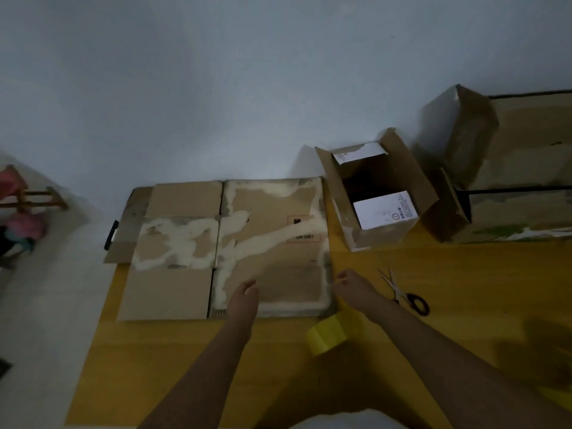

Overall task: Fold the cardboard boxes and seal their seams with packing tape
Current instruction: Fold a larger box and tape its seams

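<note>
Reaching: flat box (269, 243) approached, not yet lifted.
L hand (246, 297): grip released, over near flap.
R hand (353, 284): at box's rt edge; grip cannot be told.
Risk: torn, peeled card may be ripped when raised; tape roll (326, 335) and scissors (405, 297) nearby could be knocked.

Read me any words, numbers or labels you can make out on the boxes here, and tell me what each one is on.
"UN 3481": on the flattened cardboard box, inside a red dashed mark near its right edge.
White label on the open small box: printed lines and a circled symbol, too small and blurred to read.
White label on that box's far flap: unreadable.
</note>
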The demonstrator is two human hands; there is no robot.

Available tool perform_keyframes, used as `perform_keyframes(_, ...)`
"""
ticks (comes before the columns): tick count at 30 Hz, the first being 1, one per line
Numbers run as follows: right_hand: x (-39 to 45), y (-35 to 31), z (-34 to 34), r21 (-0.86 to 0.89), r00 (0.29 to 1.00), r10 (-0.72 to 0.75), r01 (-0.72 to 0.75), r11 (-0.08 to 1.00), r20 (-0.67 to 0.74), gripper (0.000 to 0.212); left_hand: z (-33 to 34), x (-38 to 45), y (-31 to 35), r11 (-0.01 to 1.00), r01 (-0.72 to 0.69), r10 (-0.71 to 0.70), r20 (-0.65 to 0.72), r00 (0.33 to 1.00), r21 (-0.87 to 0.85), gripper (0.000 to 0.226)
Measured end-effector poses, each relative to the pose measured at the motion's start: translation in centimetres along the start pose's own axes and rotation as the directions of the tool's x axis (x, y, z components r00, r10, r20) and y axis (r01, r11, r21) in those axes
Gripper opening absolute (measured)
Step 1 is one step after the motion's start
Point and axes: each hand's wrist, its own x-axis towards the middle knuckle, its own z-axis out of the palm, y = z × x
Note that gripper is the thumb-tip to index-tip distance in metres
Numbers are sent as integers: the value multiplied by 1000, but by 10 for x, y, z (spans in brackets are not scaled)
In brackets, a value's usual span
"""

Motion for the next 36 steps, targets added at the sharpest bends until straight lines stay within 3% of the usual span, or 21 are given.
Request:
perform_keyframes(3,14,-14,9,-90,994,105,-103,991,16,50,-9,1,-20,965,-112,103,51,993,239,38)
perform_keyframes(6,28,-23,22,-176,983,181,-180,968,-7,39,-11,6,-32,859,-258,189,193,963,443,40)
perform_keyframes(11,32,-24,30,43,966,259,-257,965,-23,16,-20,10,-38,805,-324,221,256,941,498,42)
perform_keyframes(14,31,-28,27,93,971,232,-226,970,-62,19,-26,13,-39,735,-372,245,289,926,567,45)
perform_keyframes(17,28,-28,25,197,979,186,-167,966,-81,49,-27,11,-32,649,-407,281,295,913,642,51)
perform_keyframes(20,18,-31,23,210,990,93,-69,975,-104,40,-35,1,-15,521,-478,356,330,875,707,77)
perform_keyframes(22,10,-34,19,310,992,63,-27,950,-108,31,-46,-6,-2,411,-566,401,416,816,715,97)
perform_keyframes(24,0,-42,14,386,995,45,-6,923,-93,26,-59,-7,9,360,-649,441,491,751,670,87)
perform_keyframes(26,-13,-53,10,411,998,7,22,911,-69,25,-72,-8,20,363,-680,489,490,721,637,71)
perform_keyframes(28,-27,-61,5,432,997,-39,61,900,-60,22,-84,-15,33,398,-657,492,455,742,640,66)
perform_keyframes(34,-50,-69,-11,431,991,-104,130,893,-83,16,-110,-39,42,484,-567,455,362,813,666,100)
perform_keyframes(36,-53,-68,-12,447,994,-90,107,888,-59,15,-111,-44,46,501,-535,434,337,835,681,99)
